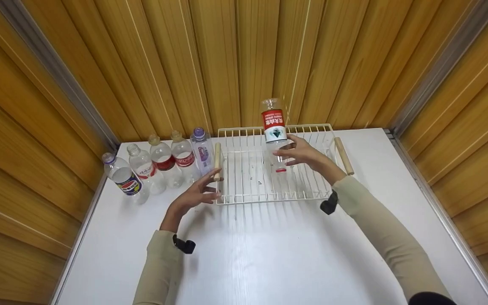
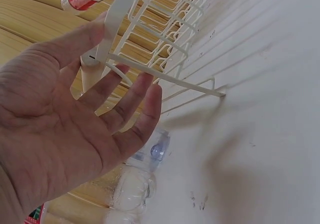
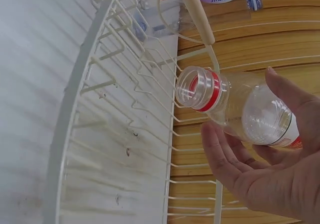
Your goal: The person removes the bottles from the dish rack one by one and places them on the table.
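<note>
My right hand (image 1: 305, 153) grips a clear plastic bottle (image 1: 274, 127) with a red and white label, held upside down over the white wire rack (image 1: 273, 198). Its uncapped neck with a red ring (image 3: 212, 91) points down towards the rack. My thumb lies on one side of the bottle, the fingers round the other. At the rack's left end, my left hand (image 1: 195, 192) holds the wooden handle (image 1: 217, 156) and end frame between thumb and forefinger. Its other fingers curve loosely below, as the left wrist view shows.
Several empty plastic bottles stand in a row left of the rack, among them a purple-capped bottle (image 1: 202, 150) and a blue-labelled bottle (image 1: 126, 180). The rack's right wooden handle (image 1: 344, 156) is beside my right forearm. A wooden panel wall (image 1: 244, 63) rises behind the white table (image 1: 261, 258).
</note>
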A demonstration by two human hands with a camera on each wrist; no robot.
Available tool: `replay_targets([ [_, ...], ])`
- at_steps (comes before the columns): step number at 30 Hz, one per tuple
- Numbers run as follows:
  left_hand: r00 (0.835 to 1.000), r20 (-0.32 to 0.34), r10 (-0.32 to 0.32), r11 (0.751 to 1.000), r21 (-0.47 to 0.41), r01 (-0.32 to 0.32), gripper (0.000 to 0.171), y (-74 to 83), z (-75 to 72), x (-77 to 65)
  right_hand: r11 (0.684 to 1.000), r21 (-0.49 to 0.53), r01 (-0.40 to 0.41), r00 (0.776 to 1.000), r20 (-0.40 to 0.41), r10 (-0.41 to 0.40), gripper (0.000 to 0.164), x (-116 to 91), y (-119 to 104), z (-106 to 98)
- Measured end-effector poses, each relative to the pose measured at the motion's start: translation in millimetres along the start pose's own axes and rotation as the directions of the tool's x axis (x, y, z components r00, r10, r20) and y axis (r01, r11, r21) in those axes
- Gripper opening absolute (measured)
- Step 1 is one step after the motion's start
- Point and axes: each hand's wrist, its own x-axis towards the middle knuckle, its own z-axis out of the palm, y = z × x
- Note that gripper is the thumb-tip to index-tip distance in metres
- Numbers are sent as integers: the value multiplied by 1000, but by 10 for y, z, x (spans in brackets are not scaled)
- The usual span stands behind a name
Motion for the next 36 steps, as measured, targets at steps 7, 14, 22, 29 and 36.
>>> replay_targets([
  [7, 1000, 20, 2, 1000, -9, -2, 86, -34, 40, 52, 997, -74, 27, 999, -36, -29, 98, -336, 286, -202],
  [14, 1000, 0, -12, 1000, 1, 12, 88, -23, 10, 54, 994, -2, 108, 993, -45, -108, 96, -402, 338, -159],
  [22, 1000, -6, -10, 1000, -26, 10, 84, 12, 10, 55, 971, 97, 219, 976, -6, -219, 80, -411, 343, -86],
  [29, 1000, 0, -21, 999, -43, 21, 85, -28, 8, 25, 954, 129, 271, 949, 128, -287, 68, -464, 380, -19],
  [36, 1000, -7, -10, 999, -45, 9, 84, -53, 6, -1, 947, 149, 284, 944, 131, -303, 58, -470, 407, 4],
])
